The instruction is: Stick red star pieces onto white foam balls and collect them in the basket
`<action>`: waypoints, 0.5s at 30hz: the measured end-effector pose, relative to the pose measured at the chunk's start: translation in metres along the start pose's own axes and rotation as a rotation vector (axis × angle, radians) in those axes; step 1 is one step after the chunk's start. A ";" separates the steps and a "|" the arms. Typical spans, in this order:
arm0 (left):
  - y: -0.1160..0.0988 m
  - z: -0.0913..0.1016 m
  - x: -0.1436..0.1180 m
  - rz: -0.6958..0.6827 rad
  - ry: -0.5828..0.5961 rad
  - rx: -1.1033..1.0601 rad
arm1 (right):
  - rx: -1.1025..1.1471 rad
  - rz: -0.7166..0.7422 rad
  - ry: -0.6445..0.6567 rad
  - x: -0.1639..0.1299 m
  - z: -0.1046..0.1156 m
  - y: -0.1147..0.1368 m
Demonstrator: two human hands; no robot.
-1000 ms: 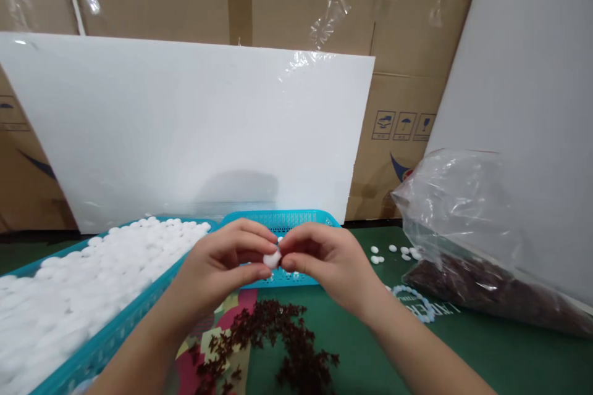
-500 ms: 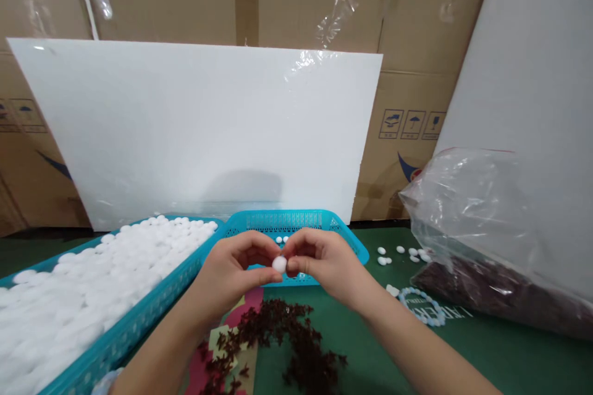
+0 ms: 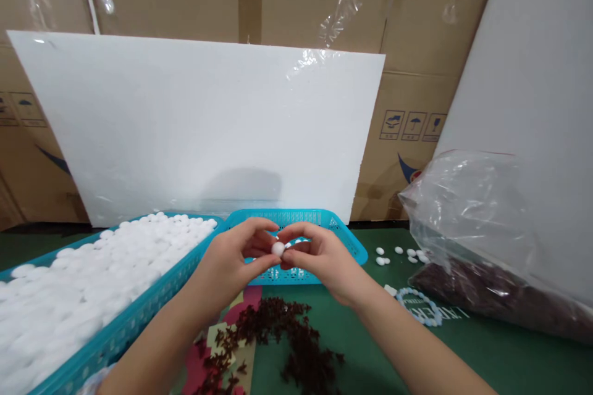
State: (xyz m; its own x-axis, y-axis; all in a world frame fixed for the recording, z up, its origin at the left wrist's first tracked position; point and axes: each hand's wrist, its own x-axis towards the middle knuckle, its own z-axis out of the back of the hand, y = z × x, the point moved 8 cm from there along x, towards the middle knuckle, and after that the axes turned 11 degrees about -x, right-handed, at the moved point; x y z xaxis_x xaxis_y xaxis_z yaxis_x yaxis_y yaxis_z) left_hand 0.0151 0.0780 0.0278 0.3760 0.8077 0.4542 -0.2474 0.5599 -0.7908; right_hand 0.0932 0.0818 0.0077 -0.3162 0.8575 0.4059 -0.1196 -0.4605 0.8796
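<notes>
A small white ball is pinched between the fingertips of my left hand, above the near part of a blue plastic basket. My right hand meets it from the other side, its thumb and fingers pressed together at the ball; whether a small piece sits between them is hidden. Behind my fingers a few white balls lie inside the basket. Below my hands, dark reddish-brown star-shaped pieces are heaped on the green mat and on pink and yellow paper.
A long blue basket full of white balls stands at left. To the right are loose white balls, a pale blue beaded bracelet and a clear bag of dark pieces. A white board leans against cardboard boxes.
Both hands have risen slightly with the white ball, and my fingers have shifted around it. More of the balls inside the basket show behind my right hand.
</notes>
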 end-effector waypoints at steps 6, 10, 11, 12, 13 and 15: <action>0.006 0.007 0.002 0.145 0.022 0.292 | -0.199 0.020 -0.173 0.006 0.019 -0.005; 0.006 0.020 -0.005 0.255 0.078 0.413 | -0.372 -0.003 -0.235 0.013 0.030 -0.018; 0.006 0.024 -0.008 0.283 0.087 0.441 | -0.403 -0.017 -0.233 0.014 0.032 -0.022; 0.006 0.030 -0.011 0.304 0.094 0.475 | -0.430 -0.029 -0.228 0.015 0.032 -0.027; 0.006 0.036 -0.013 0.313 0.092 0.516 | -0.454 -0.040 -0.223 0.016 0.032 -0.031; 0.004 0.056 -0.018 0.309 0.061 0.618 | -0.491 -0.056 -0.220 0.016 0.033 -0.038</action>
State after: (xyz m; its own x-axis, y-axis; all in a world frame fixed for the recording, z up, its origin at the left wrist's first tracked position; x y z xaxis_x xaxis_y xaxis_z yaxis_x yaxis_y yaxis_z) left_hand -0.0426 0.0760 0.0394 0.2515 0.9454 0.2072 -0.8075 0.3229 -0.4936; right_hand 0.1244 0.1206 -0.0114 -0.0982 0.8876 0.4501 -0.5728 -0.4203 0.7038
